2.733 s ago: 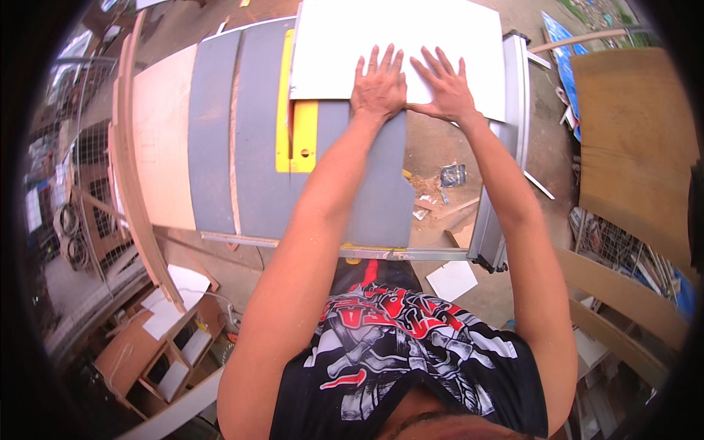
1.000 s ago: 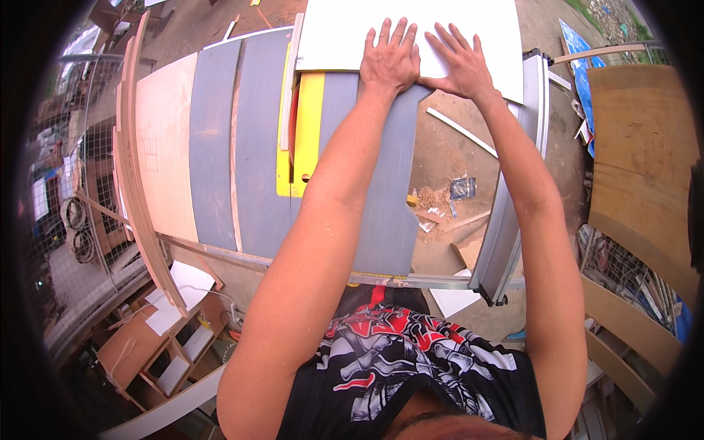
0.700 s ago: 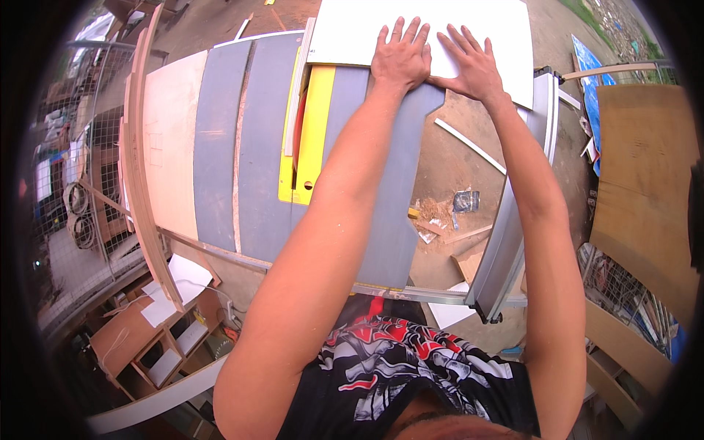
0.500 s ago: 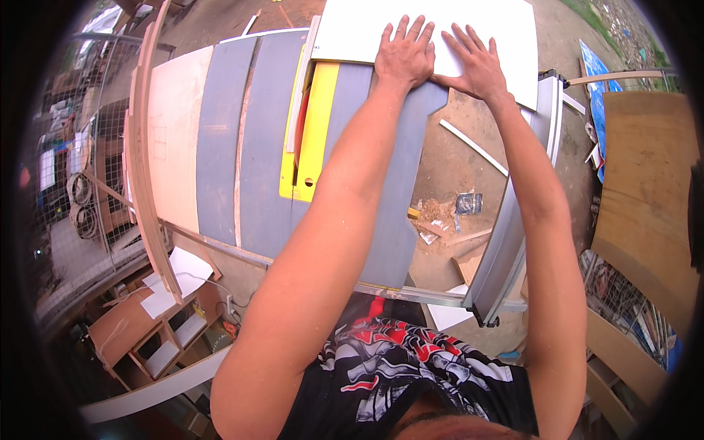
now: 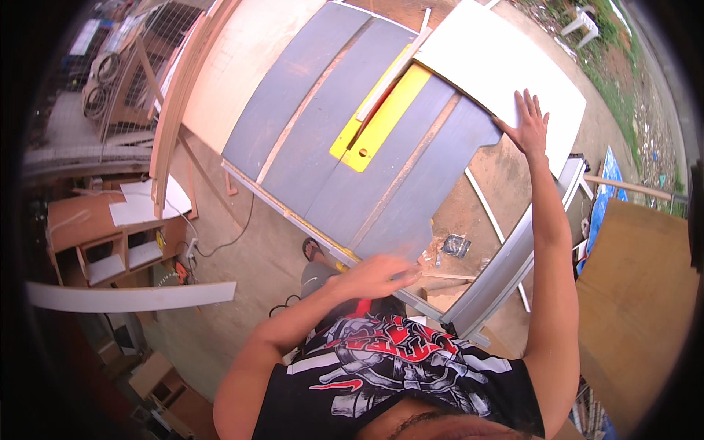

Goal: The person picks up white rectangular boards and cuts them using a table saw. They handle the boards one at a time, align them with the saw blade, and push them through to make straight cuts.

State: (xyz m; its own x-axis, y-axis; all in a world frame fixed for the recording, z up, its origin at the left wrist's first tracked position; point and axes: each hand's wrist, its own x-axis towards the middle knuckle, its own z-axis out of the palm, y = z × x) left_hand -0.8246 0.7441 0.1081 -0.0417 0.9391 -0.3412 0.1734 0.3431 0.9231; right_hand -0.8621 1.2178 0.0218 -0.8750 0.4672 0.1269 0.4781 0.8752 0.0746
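Observation:
My right hand (image 5: 529, 130) lies flat on the near edge of a white board (image 5: 506, 55), fingers spread. The board rests across the far right part of a grey table saw top (image 5: 330, 143). My left hand (image 5: 378, 277) is off the board, near my body above the saw's front rail (image 5: 301, 224); motion smears its fingers. A long yellow insert plate (image 5: 359, 160) is set into the top. In its slot a reddish blade edge (image 5: 375, 106) shows, with a narrow pale strip (image 5: 383, 86) alongside.
A silver sliding rail (image 5: 499, 253) runs along the saw's right side. Tall wooden boards (image 5: 172, 110) stand at the left, beside a wooden cabinet (image 5: 103, 242). A large brown sheet (image 5: 634, 293) leans at the right. A cable (image 5: 238, 233) and wood scraps lie on the ground.
My left hand has left the white board and come back toward my body. My right hand stays on the board. The view has turned, shifting the saw within the picture.

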